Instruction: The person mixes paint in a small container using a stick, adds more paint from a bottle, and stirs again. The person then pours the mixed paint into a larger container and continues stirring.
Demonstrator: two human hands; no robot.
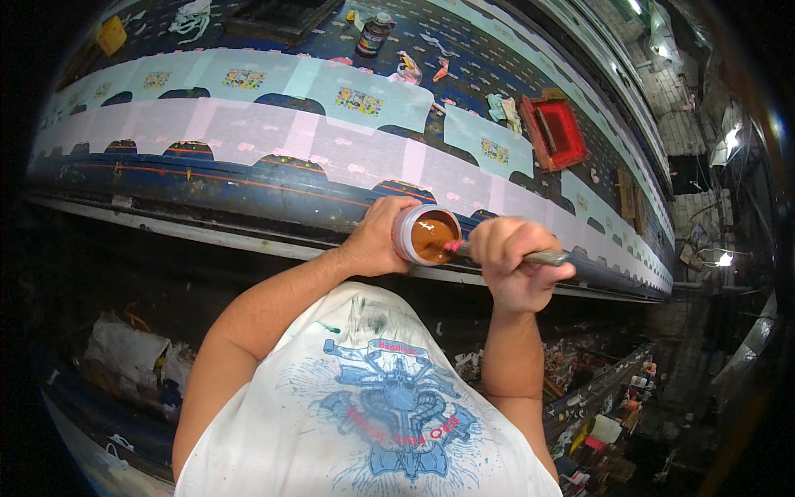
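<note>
My left hand (383, 234) is wrapped round the side of a round tub (404, 222) with a pale rim, tilted so its mouth shows. Inside lies brown, glossy paint (429, 230). A stick-like stirrer (538, 258) is gripped in the closed fingers of my right hand (517, 263). Its pinkish end reaches into the tub at the paint; how deep it goes is hidden. Both hands are in front of my chest, by the near edge of a long blue printing table (331, 189).
Pink and pale-green fabric pieces (364, 95) with small colourful prints run along the table. Beyond them stand a dark jar (375, 35), a red screen frame (556, 131) and crumpled rags (505, 112). Cluttered containers (604, 431) line the lower right, behind my right arm.
</note>
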